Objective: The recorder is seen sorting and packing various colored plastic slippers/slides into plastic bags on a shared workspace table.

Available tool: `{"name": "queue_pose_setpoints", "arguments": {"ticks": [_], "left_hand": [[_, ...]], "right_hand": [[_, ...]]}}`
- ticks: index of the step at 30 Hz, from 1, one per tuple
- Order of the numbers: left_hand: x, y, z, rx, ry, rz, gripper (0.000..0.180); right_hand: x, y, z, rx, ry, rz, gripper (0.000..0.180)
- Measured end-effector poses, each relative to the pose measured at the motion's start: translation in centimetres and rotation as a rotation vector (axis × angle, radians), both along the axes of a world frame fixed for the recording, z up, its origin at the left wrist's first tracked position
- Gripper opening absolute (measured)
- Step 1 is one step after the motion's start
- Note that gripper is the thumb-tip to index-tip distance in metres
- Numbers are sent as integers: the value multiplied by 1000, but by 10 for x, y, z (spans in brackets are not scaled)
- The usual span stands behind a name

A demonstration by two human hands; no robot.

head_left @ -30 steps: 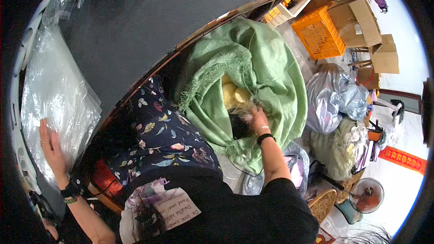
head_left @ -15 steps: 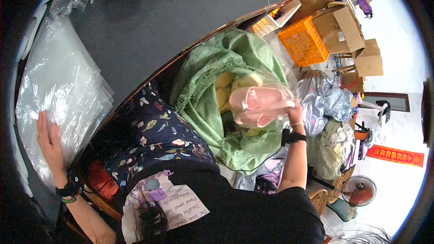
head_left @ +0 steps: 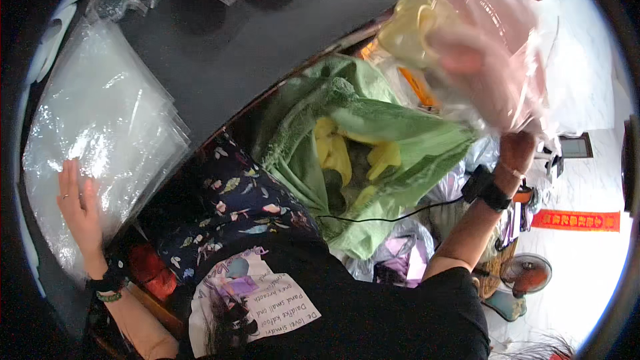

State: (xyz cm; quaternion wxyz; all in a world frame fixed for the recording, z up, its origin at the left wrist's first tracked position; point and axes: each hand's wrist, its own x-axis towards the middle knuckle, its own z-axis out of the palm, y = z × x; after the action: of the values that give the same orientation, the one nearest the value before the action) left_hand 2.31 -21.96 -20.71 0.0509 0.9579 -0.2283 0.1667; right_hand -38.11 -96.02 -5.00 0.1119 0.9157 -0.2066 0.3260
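Sack [head_left: 427,130], green woven cloth, slack and folded, rim frayed, mouth gaping; inside, yellow rounded pieces [head_left: 333,150], smooth, the deeper contents lost in shadow. Bagged slippers [head_left: 490,43], pink and yellow, in glossy crinkled clear film, held up beyond the sack to its upper right; blurred, top edge cut off, exact count unreadable. Right hand [head_left: 521,143], right of the sack, closed on the lower end of that bundle, fingers mostly hidden by film. Left hand [head_left: 81,207], well left of the sack, spread flat, fingers extended, gripping nothing, palm down on plastic sheets [head_left: 110,110], clear, slippery, stacked unevenly. Tabletop [head_left: 233,37], dark grey, matt, upper left of the sack. Cable [head_left: 400,219], thin, black, crossing before the sack.
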Motion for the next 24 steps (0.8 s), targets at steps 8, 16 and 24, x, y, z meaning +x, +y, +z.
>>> {"name": "queue_pose_setpoints", "arguments": {"ticks": [8,16,24], "left_hand": [[-6,-1,-1,-116,40,20,46],[-17,-16,24,-123,76,107,49],[-22,-20,29,-156,71,99,47]], "right_hand": [[221,72,91,1352,-866,988,22],[475,148,8,-377,-346,294,30],[475,213,-52,340,-226,712,66]]}}
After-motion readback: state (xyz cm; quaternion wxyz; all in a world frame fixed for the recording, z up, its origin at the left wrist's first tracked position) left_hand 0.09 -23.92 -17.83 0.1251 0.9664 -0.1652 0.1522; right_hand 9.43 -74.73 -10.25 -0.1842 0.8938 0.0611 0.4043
